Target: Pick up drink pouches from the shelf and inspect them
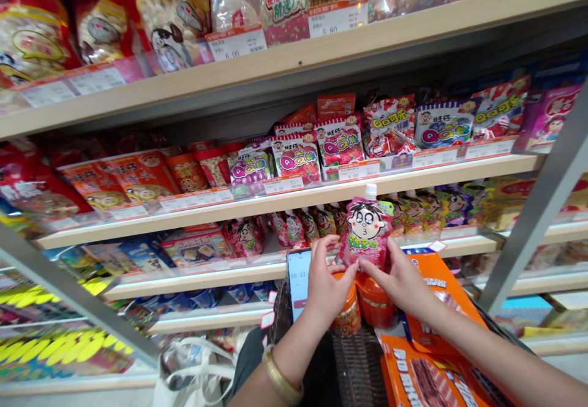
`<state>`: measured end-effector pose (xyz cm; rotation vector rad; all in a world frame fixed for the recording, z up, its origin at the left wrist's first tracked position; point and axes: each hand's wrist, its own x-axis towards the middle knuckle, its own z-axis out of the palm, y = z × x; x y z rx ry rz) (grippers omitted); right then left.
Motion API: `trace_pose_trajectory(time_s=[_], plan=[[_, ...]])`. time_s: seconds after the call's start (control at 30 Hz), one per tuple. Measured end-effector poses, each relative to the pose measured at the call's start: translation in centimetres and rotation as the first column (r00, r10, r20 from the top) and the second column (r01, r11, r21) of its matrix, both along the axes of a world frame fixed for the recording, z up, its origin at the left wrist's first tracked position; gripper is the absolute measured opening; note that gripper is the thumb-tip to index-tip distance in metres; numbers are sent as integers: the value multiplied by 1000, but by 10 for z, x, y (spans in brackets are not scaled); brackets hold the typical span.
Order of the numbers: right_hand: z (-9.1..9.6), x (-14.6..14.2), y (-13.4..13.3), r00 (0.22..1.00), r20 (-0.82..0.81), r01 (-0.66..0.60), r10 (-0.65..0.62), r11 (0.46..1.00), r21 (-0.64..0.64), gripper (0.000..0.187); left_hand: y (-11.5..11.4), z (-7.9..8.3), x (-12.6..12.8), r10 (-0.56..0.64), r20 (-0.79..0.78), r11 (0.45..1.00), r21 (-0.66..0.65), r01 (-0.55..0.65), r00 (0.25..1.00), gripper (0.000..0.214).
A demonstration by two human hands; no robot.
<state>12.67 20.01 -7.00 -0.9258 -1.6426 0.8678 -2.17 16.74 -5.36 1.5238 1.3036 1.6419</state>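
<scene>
A pink spouted jelly pouch with a cartoon face and a white cap stands upright between my hands. My left hand, a gold bangle at its wrist, is closed on the pouch's lower left side. My right hand pinches the lower right side, thumb in front. Just below the pouch are an orange jar and a red-orange tub on a dark woven basket. A phone with a timer on its screen leans left of my left hand, partly covered by it.
Orange snack packs lie by my right forearm. Behind, a shelf edge carries gummy bags, with similar spouted pouches on the level below. A grey upright post stands at right. A white bag is at lower left.
</scene>
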Motion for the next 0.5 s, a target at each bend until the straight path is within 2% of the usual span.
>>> trace_pose_trajectory(time_s=[0.1,0.23,0.37,0.5], plan=[[-3,-1,-2,994,59,90,-93,995,52,38,0,-3,-1,-49,-26,999,-3,49,998,30],[-3,-1,-5,987,105,116,-124,990,81,40,3,-5,-3,-110,14,993,-39,110,994,30],[4,1,-10,990,123,55,-68,993,108,36,4,-4,-7,-103,-37,993,-62,101,994,31],[7,4,-12,988,153,-19,-6,987,159,35,4,-2,-12,-69,-177,997,3,71,982,30]])
